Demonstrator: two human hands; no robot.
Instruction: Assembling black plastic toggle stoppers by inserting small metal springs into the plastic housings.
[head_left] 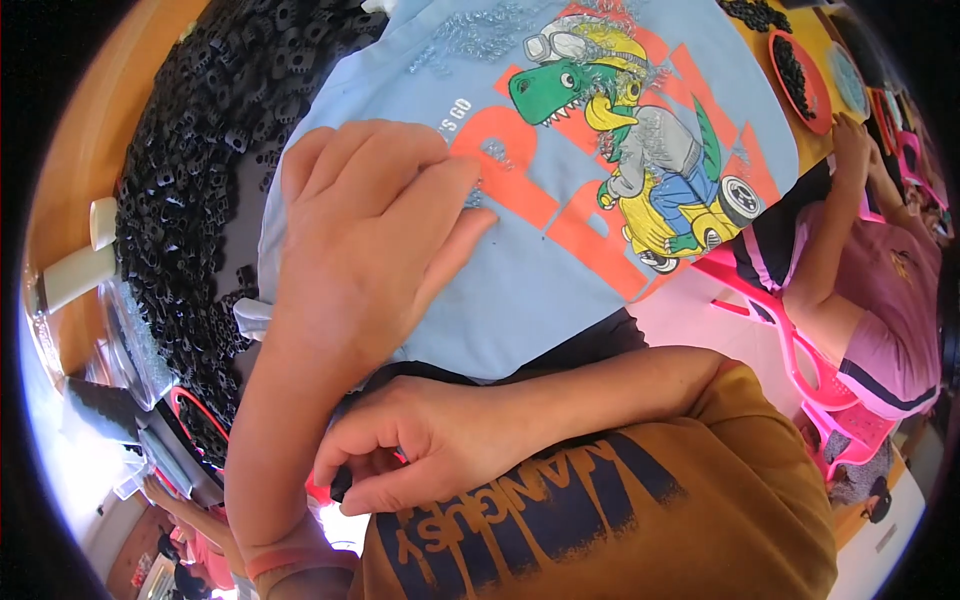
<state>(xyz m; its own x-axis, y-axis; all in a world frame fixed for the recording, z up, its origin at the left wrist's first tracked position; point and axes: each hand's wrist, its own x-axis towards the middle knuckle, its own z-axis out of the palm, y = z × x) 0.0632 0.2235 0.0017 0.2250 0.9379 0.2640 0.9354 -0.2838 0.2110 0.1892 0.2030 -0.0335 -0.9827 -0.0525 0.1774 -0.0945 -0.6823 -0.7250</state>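
My left hand [365, 215] reaches over a light blue cloth [500, 270] printed with a dinosaur on a yellow scooter. Its fingers curl and the thumb closes toward the index finger at some tiny shiny pieces; whether one is pinched cannot be seen. More small shiny pieces [475, 35], like wire springs, lie scattered on the cloth's far part. Close to my body, my right hand [410, 440] is bent inward. A small black plastic piece [341, 484] shows between its thumb and fingers, mostly hidden by them.
A large heap of toothed black plastic pieces [190, 180] covers the left. White cylinders [80, 278] stand beyond it. On the right are a red plate [800, 85] with black pieces, pink chairs [790, 340] and a person in a purple shirt [890, 290]. More people appear at lower left.
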